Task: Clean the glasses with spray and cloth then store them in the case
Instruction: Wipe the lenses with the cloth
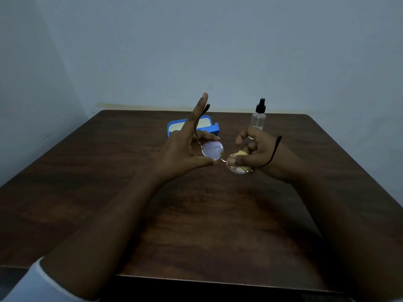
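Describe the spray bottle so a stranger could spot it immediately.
Look at the far edge of the dark wooden table, right of the open blue case. The spray bottle stands upright there behind the right hand, the only clear container, with a black pump top.

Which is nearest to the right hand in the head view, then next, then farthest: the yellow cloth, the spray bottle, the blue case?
1. Yellow cloth: pinched in the right hand itself, against the lens on that side.
2. Spray bottle: upright just behind the hand, toward the table's far edge.
3. Blue case: open, farther left, behind the left hand.
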A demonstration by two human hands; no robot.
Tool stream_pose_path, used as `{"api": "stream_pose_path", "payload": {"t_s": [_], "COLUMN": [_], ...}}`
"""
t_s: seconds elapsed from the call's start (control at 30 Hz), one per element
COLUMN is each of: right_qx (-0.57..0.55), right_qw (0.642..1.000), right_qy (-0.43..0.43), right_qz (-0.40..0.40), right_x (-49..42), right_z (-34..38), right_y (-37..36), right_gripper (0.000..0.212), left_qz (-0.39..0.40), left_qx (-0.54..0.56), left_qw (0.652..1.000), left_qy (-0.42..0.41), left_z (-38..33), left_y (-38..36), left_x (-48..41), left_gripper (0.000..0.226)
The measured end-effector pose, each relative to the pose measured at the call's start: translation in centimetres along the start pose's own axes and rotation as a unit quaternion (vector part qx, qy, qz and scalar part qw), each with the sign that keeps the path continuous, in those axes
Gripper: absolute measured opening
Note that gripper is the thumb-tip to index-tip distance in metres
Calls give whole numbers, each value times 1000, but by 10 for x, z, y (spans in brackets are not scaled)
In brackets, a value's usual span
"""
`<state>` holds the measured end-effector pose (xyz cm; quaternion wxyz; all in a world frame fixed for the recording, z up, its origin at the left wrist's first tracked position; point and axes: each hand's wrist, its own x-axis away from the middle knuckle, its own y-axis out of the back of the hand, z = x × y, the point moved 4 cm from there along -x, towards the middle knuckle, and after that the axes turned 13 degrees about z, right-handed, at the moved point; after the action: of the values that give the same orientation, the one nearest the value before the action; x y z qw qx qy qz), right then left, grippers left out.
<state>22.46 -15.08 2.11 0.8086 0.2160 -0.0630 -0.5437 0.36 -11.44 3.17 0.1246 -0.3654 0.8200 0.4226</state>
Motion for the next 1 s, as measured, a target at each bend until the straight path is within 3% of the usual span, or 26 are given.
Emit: {"api": "stream_pose_path", "payload": {"t_s": [0.13,0.27,0.5,0.73,0.83,1.0], "right_qx": [-10,55,48,24,6,-53], "right_qw": [999,997,998,997,999,998], "right_qy": [7,-18,26,32,27,10], "right_qz": [30,58,-34,-68,-43,39], "right_x": [1,-1,-1,0,0,0], "right_z": [-2,-6,0,1,-2,-8], "right_y": [2,-3,3,5,5,3], "right_gripper": [50,61,53,36,39,52], "left_qz": [-19,-11,-6,-35,-43,-38], "left_qx": [0,-16,7,28,33,40], "left_qw": [1000,999,999,999,999,998], "left_qy": [11,32,41,31,0,28], "left_z": [9,12,7,7,8,17], "left_y": [5,-2,-2,1,1,-1], "left_x": [1,1,0,1,0,1], "left_gripper": [126,124,126,127,125,120]}}
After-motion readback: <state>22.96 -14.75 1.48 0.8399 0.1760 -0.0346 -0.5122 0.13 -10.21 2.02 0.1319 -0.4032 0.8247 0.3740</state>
